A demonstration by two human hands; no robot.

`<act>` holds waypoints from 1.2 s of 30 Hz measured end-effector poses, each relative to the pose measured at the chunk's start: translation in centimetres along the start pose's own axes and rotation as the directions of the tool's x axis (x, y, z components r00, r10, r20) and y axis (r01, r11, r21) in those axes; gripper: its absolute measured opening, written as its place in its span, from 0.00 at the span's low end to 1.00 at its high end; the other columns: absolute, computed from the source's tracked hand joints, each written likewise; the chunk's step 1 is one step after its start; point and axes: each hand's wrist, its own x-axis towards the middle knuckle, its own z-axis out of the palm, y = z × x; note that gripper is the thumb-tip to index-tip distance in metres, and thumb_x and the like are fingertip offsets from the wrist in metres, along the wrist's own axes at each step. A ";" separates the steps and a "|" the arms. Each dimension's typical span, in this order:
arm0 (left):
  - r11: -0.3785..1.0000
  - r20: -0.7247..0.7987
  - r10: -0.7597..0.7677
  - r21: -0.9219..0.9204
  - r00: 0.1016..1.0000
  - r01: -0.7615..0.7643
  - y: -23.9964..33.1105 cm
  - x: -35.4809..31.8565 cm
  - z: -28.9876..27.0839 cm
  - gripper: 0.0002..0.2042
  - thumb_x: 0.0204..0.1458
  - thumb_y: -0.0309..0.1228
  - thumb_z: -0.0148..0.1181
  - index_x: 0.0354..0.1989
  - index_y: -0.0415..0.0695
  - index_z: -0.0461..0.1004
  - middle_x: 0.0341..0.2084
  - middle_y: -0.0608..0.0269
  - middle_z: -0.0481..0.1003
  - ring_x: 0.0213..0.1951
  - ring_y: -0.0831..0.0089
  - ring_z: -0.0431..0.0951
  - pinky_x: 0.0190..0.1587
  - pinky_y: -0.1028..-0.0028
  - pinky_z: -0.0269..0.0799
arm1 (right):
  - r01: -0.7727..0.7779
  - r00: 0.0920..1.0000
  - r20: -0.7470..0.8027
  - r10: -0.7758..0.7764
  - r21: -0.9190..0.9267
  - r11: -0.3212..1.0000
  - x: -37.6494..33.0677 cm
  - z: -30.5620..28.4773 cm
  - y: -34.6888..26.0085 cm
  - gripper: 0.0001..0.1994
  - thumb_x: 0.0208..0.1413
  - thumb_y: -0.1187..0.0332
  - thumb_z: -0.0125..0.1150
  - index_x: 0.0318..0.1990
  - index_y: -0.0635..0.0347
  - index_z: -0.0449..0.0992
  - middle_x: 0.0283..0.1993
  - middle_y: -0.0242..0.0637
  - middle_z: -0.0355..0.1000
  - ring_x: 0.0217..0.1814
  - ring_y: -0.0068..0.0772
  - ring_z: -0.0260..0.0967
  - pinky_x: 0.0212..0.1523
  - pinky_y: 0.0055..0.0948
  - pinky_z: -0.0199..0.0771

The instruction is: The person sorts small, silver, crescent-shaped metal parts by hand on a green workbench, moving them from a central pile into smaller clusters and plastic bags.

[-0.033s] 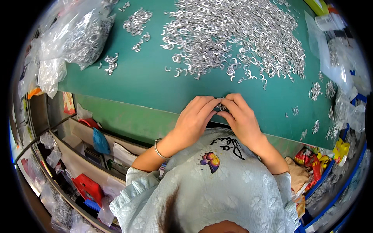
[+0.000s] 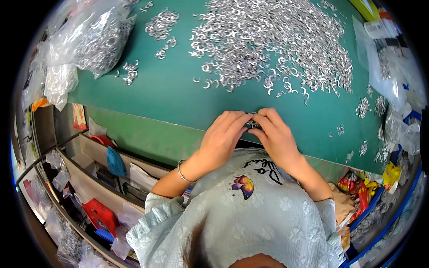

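Near the front edge of a green tabletop (image 2: 156, 91), my left hand (image 2: 225, 134) and my right hand (image 2: 277, 138) meet at the fingertips. Between them they pinch a small cluster of silvery metal pieces (image 2: 254, 123); the fingers hide most of it, so its exact shape is unclear. Just beyond my hands spreads a large heap of loose crescent-shaped metal pieces (image 2: 272, 44). My left wrist carries a bangle (image 2: 182, 172).
A clear plastic bag of metal pieces (image 2: 100, 49) stands at the far left. Small piles (image 2: 161, 24) lie left of the heap, and others (image 2: 363, 107) to the right. Plastic bags (image 2: 400, 127) crowd the right edge. Below left is an open drawer (image 2: 91, 190).
The table scene has shifted very slightly to the right in the view. My hands stay together at the same spot, still pinching the metal pieces.
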 end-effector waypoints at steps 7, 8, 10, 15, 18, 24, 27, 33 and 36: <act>0.993 -0.262 -0.052 0.086 0.964 0.077 -2.8 -1.6 -3.7 0.17 0.43 0.11 0.63 0.43 0.36 0.76 0.38 0.53 0.77 0.38 0.57 0.78 0.40 0.67 0.74 | 0.223 0.968 0.121 -0.219 -0.024 0.974 5.6 3.5 -2.3 0.15 0.49 0.80 0.62 0.44 0.65 0.68 0.43 0.42 0.63 0.42 0.48 0.70 0.38 0.40 0.73; 0.988 -0.302 -0.036 0.136 0.953 0.080 -3.2 -1.6 -4.3 0.17 0.42 0.11 0.63 0.43 0.36 0.76 0.37 0.53 0.78 0.37 0.59 0.78 0.40 0.68 0.74 | 0.257 0.956 0.153 -0.249 -0.038 0.966 6.4 4.0 -2.6 0.15 0.46 0.82 0.60 0.43 0.66 0.67 0.43 0.44 0.62 0.42 0.49 0.70 0.38 0.39 0.73; 0.983 -0.361 -0.050 0.147 0.931 0.110 -4.3 -1.5 -5.5 0.17 0.43 0.11 0.63 0.43 0.36 0.76 0.37 0.53 0.78 0.37 0.60 0.78 0.40 0.69 0.74 | 0.287 0.948 0.163 -0.273 -0.064 0.956 8.3 5.7 -2.9 0.15 0.44 0.83 0.60 0.42 0.66 0.67 0.42 0.45 0.62 0.41 0.49 0.70 0.40 0.37 0.74; 0.957 -0.456 -0.111 0.190 0.883 0.218 -6.6 -0.6 -8.0 0.16 0.45 0.12 0.61 0.45 0.35 0.74 0.36 0.51 0.76 0.37 0.56 0.77 0.40 0.65 0.74 | 0.374 0.924 0.161 -0.348 -0.183 0.909 13.3 8.9 -4.2 0.17 0.38 0.83 0.62 0.38 0.67 0.66 0.42 0.45 0.62 0.42 0.46 0.71 0.38 0.37 0.78; 0.953 -0.468 -0.121 0.193 0.875 0.235 -8.5 0.9 -9.4 0.17 0.46 0.12 0.60 0.47 0.36 0.73 0.36 0.52 0.75 0.35 0.59 0.77 0.39 0.67 0.74 | 0.379 0.921 0.166 -0.352 -0.181 0.908 16.8 9.6 -4.3 0.16 0.40 0.83 0.63 0.39 0.68 0.68 0.44 0.49 0.64 0.44 0.48 0.73 0.37 0.39 0.79; 0.975 -0.477 -0.077 0.146 0.876 0.165 -11.7 5.3 -11.7 0.20 0.47 0.11 0.59 0.50 0.38 0.72 0.39 0.52 0.75 0.36 0.63 0.78 0.38 0.70 0.75 | 0.400 0.917 0.055 -0.396 -0.139 0.906 23.3 9.7 -3.2 0.10 0.47 0.79 0.62 0.38 0.69 0.71 0.43 0.54 0.68 0.43 0.56 0.73 0.40 0.43 0.77; 0.989 -0.502 -0.072 0.077 0.862 0.127 -12.0 6.5 -12.0 0.21 0.47 0.13 0.61 0.51 0.40 0.73 0.43 0.54 0.75 0.40 0.67 0.78 0.38 0.71 0.75 | 0.420 0.905 -0.036 -0.424 -0.078 0.904 24.3 8.1 -2.6 0.11 0.49 0.76 0.64 0.41 0.68 0.73 0.43 0.50 0.70 0.41 0.53 0.72 0.40 0.41 0.75; 0.938 -0.404 -0.033 0.304 0.914 0.169 -8.7 4.5 -11.0 0.19 0.49 0.15 0.59 0.51 0.38 0.73 0.45 0.52 0.74 0.49 0.57 0.75 0.50 0.65 0.72 | 0.518 0.855 0.177 -0.487 -0.245 0.819 18.3 2.9 -2.0 0.19 0.51 0.65 0.65 0.50 0.61 0.74 0.54 0.38 0.70 0.60 0.44 0.65 0.58 0.47 0.65; 0.976 -0.267 -0.066 0.184 0.961 0.118 -6.3 3.0 -8.1 0.21 0.51 0.15 0.56 0.56 0.38 0.69 0.54 0.48 0.70 0.57 0.51 0.70 0.58 0.63 0.66 | 0.549 0.835 0.249 -0.490 -0.419 0.723 13.3 2.8 -0.4 0.20 0.53 0.63 0.64 0.53 0.57 0.73 0.61 0.35 0.67 0.69 0.38 0.56 0.66 0.49 0.55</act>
